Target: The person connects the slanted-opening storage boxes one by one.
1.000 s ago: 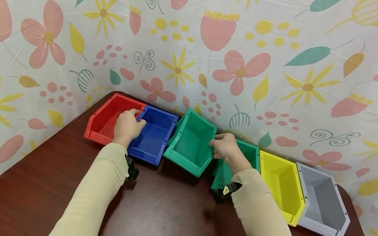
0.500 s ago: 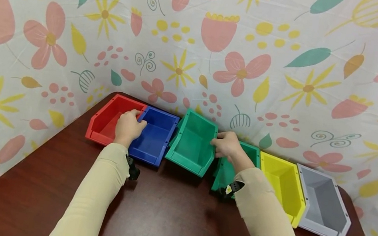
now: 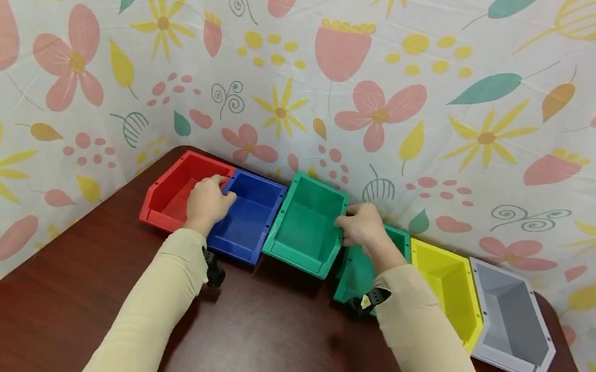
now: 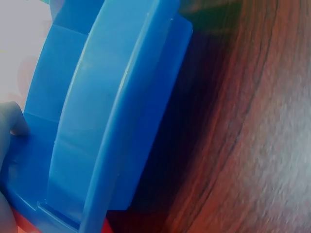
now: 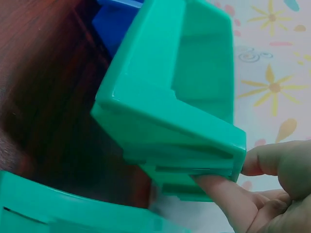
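My left hand [image 3: 207, 202] grips the adjoining walls of a red storage bin [image 3: 171, 193] and a blue storage bin [image 3: 244, 223]. In the left wrist view a fingertip or thumb [image 4: 15, 119] reaches inside the blue bin. Pinched at its right rim by my right hand [image 3: 362, 228], a green storage bin [image 3: 303, 231] stands against the blue one's right side. The right wrist view has my thumb under that rim and a finger over its outer edge. Right of it, partly behind my right hand and wrist, is a second green bin [image 3: 358, 277], apart from the first.
A yellow bin [image 3: 440, 289] and a grey bin [image 3: 508, 317] continue the row on the right. The brown table [image 3: 264, 346] lies in front. A flower-patterned cloth [image 3: 303, 66] hangs close behind the bins.
The red and blue bins have shifted slightly right with my left hand. The held green bin has straightened from its tilt and moved slightly right, now lined up with the blue one.
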Action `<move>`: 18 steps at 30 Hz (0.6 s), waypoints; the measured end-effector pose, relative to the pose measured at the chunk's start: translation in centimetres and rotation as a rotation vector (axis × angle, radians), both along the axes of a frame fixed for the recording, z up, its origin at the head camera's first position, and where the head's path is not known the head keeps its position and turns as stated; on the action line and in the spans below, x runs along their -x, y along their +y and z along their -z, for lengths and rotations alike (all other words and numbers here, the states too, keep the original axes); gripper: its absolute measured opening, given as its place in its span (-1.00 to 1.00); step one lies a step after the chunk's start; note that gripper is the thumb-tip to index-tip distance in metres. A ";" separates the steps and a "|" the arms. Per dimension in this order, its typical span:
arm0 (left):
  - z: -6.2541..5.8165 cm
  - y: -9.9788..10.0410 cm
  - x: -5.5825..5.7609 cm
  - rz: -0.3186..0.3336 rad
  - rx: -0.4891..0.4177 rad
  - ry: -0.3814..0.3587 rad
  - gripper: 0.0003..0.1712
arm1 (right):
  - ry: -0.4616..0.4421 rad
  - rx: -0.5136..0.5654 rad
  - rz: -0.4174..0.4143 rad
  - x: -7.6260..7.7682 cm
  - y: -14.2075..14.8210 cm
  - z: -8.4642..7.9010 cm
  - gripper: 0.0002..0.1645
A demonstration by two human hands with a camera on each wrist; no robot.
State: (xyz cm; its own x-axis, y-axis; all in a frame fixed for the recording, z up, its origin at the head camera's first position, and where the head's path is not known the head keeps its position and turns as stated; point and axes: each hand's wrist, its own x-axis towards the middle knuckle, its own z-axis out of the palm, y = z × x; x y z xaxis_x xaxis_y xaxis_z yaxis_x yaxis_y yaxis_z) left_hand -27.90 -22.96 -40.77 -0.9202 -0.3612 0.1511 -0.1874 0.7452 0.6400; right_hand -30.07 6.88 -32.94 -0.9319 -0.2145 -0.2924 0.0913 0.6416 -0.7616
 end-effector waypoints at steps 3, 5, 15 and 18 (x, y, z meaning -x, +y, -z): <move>-0.1 0.5 0.0 0.007 -0.009 0.005 -0.46 | 0.055 -0.055 -0.018 -0.1 -0.1 -0.8 -0.64; -0.1 0.8 0.0 0.011 -0.015 0.013 -0.46 | 0.087 -0.115 -0.046 0.0 -0.1 -1.2 -0.46; 0.3 1.5 0.1 -0.013 -0.041 0.037 -0.46 | 0.307 -0.373 -0.113 0.0 0.2 -0.6 -0.60; 0.6 1.5 0.1 -0.017 -0.046 0.040 -0.45 | 0.429 -0.410 -0.148 -0.2 -0.7 0.0 -0.29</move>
